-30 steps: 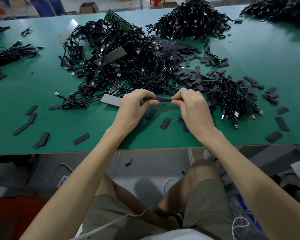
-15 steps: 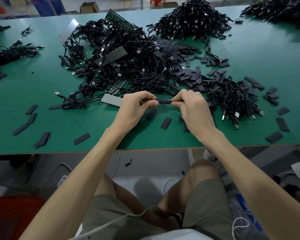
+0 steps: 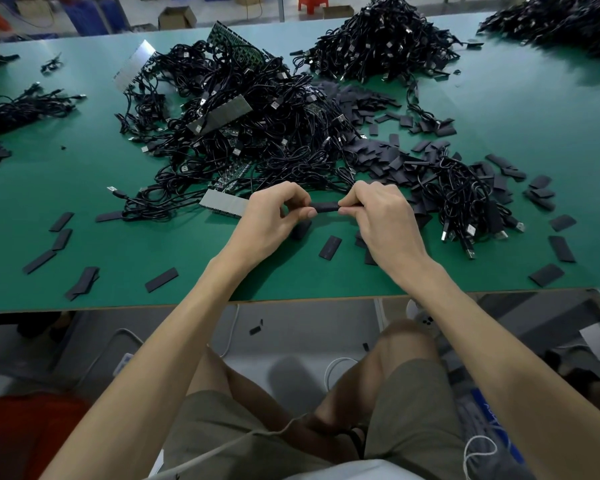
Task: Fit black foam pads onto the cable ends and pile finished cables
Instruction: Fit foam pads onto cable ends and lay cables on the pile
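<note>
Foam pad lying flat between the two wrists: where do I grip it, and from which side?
Pinch the foam pad across its two long edges, coming from above. It lies flat and alone on the green table, so only those thin edges offer purchase.

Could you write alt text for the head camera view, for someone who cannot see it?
A person's left hand and right hand pinch a small black foam pad between them, above a green table. Behind the hands lie tangled heaps of thin black cables, with loose flat black foam pads scattered around.
</note>
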